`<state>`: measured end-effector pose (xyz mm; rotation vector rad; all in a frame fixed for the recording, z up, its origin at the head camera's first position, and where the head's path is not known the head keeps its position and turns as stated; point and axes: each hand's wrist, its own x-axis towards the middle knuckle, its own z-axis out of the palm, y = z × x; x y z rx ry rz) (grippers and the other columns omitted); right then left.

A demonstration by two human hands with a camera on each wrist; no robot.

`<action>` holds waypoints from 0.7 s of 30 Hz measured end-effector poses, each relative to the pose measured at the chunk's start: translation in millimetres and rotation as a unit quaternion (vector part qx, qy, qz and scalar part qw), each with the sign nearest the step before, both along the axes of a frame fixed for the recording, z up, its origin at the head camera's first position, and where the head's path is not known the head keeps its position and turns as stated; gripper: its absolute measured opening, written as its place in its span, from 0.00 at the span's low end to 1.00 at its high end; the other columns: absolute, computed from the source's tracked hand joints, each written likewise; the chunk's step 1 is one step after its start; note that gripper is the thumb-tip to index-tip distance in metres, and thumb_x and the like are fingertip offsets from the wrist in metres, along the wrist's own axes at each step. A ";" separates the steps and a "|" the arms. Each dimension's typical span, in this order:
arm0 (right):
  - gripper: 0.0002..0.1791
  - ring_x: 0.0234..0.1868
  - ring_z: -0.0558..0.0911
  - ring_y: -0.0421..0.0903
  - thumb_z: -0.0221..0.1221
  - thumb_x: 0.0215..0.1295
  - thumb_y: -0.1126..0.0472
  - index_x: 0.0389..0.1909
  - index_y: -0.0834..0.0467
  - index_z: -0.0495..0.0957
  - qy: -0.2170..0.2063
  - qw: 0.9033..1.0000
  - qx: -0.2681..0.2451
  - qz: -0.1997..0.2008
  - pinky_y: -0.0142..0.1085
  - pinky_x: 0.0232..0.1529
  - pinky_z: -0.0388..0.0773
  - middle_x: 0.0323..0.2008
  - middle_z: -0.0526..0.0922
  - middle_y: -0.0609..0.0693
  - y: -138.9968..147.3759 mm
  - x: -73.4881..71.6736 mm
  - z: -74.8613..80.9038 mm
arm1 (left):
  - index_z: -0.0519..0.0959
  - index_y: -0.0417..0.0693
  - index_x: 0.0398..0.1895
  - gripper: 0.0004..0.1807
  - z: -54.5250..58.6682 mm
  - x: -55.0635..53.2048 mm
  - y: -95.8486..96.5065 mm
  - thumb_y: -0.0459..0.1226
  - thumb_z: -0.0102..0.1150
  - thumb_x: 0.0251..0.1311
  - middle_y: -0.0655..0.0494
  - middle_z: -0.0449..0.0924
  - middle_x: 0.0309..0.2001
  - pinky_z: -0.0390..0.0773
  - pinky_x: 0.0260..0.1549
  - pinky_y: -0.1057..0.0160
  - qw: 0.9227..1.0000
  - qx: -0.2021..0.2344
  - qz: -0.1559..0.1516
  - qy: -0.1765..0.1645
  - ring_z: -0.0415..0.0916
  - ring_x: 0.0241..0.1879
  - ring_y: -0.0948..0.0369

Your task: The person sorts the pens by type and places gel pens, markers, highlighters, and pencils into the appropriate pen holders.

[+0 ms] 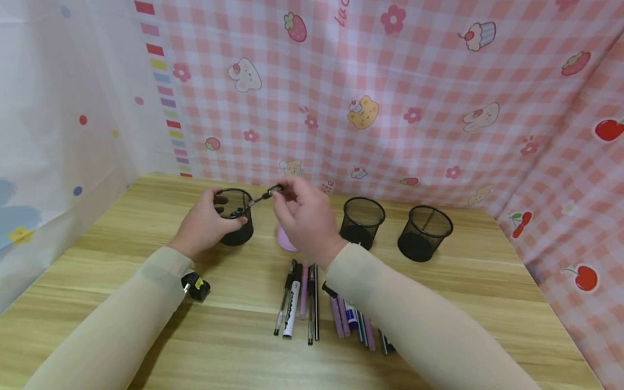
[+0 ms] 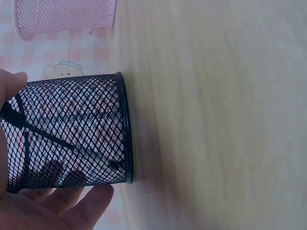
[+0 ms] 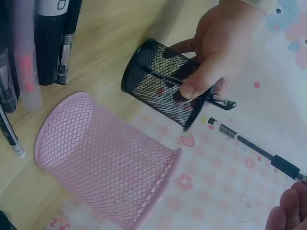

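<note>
At the left of the table, my left hand grips a black mesh pen cup, thumb on its near side and fingers around the far side. A pen leans inside that cup, seen through the mesh, and its clip shows at the rim. My right hand pinches a clear-barrelled pen with a black grip by one end. The pen's other end points toward the cup's mouth. Below the right hand a pink mesh cup stands partly hidden in the head view.
Two more black mesh cups, one in the middle and one farther right, stand toward the back. In front lie several pens and markers, among them a white marker and purple pens, some hidden under the right forearm. A patterned curtain hangs behind.
</note>
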<state>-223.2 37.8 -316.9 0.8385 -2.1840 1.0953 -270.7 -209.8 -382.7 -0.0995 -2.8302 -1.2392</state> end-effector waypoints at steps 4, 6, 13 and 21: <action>0.11 0.44 0.89 0.46 0.60 0.76 0.63 0.53 0.63 0.81 -0.045 0.999 0.001 -0.011 0.37 0.46 0.87 0.44 0.90 0.54 -5.5 -5.4 -4.4 | 0.49 0.38 0.82 0.58 0.6 0.1 0.5 0.54 0.73 0.60 0.37 0.69 0.75 0.69 0.70 0.36 1.000 0.000 -0.001 0.000 0.68 0.73 0.38; 0.11 0.44 0.89 0.45 0.60 0.77 0.62 0.54 0.63 0.82 -0.068 0.998 0.009 -0.010 0.34 0.45 0.86 0.44 0.90 0.54 -9.1 -7.1 -7.3 | 0.50 0.38 0.82 0.58 0.8 0.0 0.8 0.54 0.73 0.60 0.37 0.69 0.74 0.69 0.70 0.36 1.000 0.000 0.000 0.000 0.68 0.73 0.38; 0.13 0.46 0.91 0.44 0.59 0.78 0.62 0.57 0.62 0.85 -0.086 0.995 0.046 0.004 0.31 0.47 0.87 0.48 0.92 0.54 -20.2 -9.8 -12.0 | 0.50 0.39 0.82 0.58 1.3 -0.2 1.0 0.55 0.73 0.60 0.35 0.69 0.74 0.71 0.69 0.36 1.000 -0.001 0.000 0.004 0.69 0.73 0.38; 0.20 0.47 0.89 0.45 0.55 0.81 0.62 0.68 0.63 0.78 -0.176 0.979 0.093 0.033 0.27 0.45 0.84 0.56 0.89 0.57 -25.8 -10.5 -13.5 | 0.52 0.36 0.80 0.57 -0.6 -0.8 -0.8 0.55 0.73 0.60 0.34 0.70 0.72 0.71 0.69 0.36 1.000 -0.006 0.000 0.015 0.70 0.71 0.37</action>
